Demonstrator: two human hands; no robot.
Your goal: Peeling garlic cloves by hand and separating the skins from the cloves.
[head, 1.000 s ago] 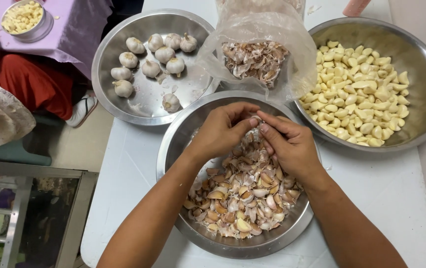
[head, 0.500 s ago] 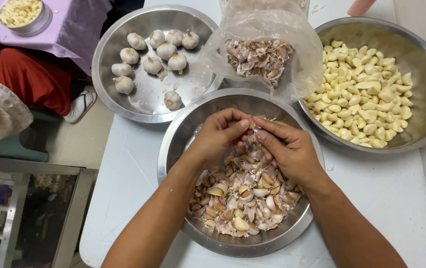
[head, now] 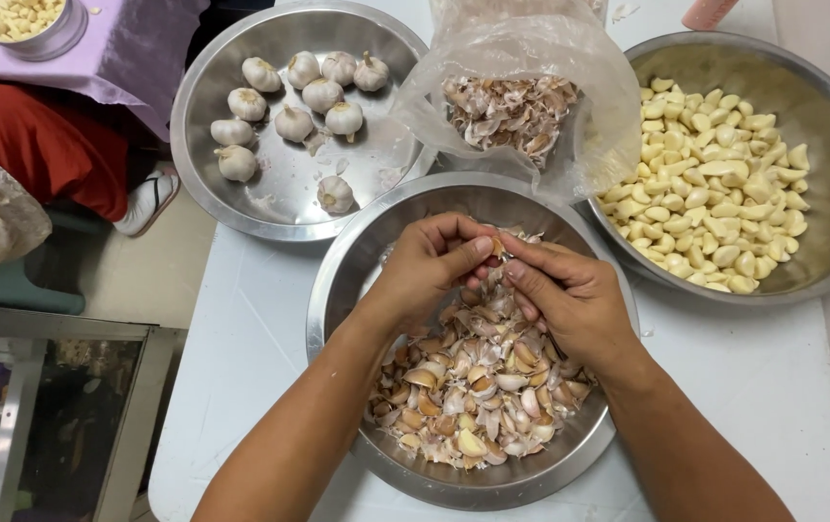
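My left hand (head: 427, 271) and my right hand (head: 570, 295) meet over the near steel bowl (head: 338, 280), fingertips pinched together on one small garlic clove (head: 498, 249). Most of that clove is hidden by my thumbs. Under my hands the bowl holds a heap of unpeeled cloves and loose skins (head: 478, 401). The steel bowl at the right (head: 821, 126) is full of peeled yellowish cloves (head: 715, 193). At the back left, another steel bowl (head: 280, 184) holds several whole garlic bulbs (head: 294, 124).
A clear plastic bag (head: 531, 87) with dry garlic skins stands between the two back bowls. All bowls rest on a white table (head: 241, 338). At the far left are a purple cloth (head: 135, 48), a small bowl of peeled cloves (head: 24, 19), and a person in red (head: 48, 145).
My two hands have stayed together over the near bowl, with the fingers working slightly at the clove. The view has shifted a little; nothing else has moved.
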